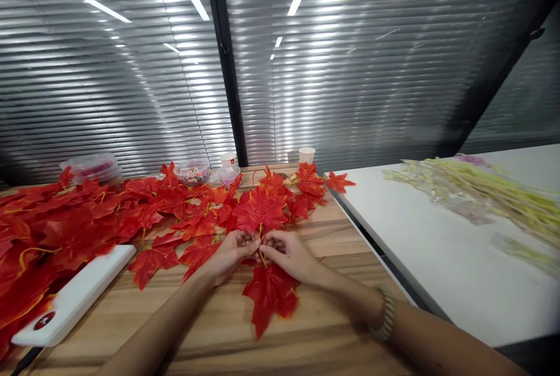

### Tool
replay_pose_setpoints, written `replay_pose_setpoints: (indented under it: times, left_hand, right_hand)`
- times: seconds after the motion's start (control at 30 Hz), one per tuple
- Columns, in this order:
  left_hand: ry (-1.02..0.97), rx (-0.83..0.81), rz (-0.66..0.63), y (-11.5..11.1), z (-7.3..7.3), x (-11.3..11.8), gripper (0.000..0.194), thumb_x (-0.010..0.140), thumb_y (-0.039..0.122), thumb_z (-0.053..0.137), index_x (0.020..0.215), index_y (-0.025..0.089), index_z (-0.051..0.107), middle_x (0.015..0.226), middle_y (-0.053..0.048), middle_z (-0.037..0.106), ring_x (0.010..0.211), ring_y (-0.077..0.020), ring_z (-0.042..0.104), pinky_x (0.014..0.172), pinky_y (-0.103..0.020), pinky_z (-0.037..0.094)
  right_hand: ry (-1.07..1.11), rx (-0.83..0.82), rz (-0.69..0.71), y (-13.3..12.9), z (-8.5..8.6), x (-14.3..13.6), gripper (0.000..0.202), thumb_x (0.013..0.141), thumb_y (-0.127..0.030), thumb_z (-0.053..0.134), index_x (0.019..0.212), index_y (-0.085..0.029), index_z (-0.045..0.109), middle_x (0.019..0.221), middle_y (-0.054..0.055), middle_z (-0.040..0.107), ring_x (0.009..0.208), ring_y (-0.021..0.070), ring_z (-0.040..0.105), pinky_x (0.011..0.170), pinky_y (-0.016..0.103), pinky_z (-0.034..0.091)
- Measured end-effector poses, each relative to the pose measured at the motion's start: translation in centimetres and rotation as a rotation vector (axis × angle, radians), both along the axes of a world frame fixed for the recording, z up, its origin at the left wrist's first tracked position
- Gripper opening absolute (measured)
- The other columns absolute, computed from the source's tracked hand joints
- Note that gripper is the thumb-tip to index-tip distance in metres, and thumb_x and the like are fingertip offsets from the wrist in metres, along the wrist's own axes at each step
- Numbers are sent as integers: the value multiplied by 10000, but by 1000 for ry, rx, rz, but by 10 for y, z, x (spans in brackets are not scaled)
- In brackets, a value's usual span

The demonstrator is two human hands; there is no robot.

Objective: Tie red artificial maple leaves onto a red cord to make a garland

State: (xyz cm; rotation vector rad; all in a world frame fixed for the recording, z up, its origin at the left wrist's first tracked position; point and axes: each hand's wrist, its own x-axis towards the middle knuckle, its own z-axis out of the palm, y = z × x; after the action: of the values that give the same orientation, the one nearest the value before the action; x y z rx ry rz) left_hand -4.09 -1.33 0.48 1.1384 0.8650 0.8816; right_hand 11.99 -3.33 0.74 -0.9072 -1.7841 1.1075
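While our left hand (237, 253) and right hand (289, 255) meet, fingertips pinched on the thin stem (263, 258) between two red leaves (272, 299) over the wooden counter (324, 347), we judge the leaves light, soft and easily creased, so best held by that stem.

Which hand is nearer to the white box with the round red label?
Left. The left hand sits to the right of the white box, across some red leaves and bare tabletop; the right hand is farther right, just past the left one.
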Motion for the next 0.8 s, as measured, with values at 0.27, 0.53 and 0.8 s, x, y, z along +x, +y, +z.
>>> replay_pose_setpoints:
  times: [0.27, 0.53, 0.8]
  left_hand:
    - [16, 3, 15, 1, -1, 0, 290, 567, 283, 755, 703, 111, 566, 607, -12, 586, 530, -102, 538, 541, -212, 424]
    - [29, 13, 0, 1, -2, -1, 281, 589, 286, 742, 719, 113, 562, 623, -15, 589, 547, -107, 544, 556, -219, 429]
    - [54, 19, 13, 0, -1, -1, 296, 579, 302, 747, 725, 116, 568, 619, -14, 593, 554, -115, 548, 563, -229, 430]
  right_hand:
    - [-22, 8, -9, 1, -2, 0, 128, 803, -227, 484, 756, -131, 555, 699, 25, 597, 628, 110, 535, 570, 204, 415]
    - [-36, 8, -17, 1, -3, 0, 122, 799, -217, 481, 749, -131, 552, 692, 27, 601, 621, 112, 542, 569, 206, 413]
    - [-46, 12, -14, 1, -4, 0, 121, 800, -208, 478, 737, -135, 551, 700, 26, 613, 620, 110, 545, 569, 204, 413]
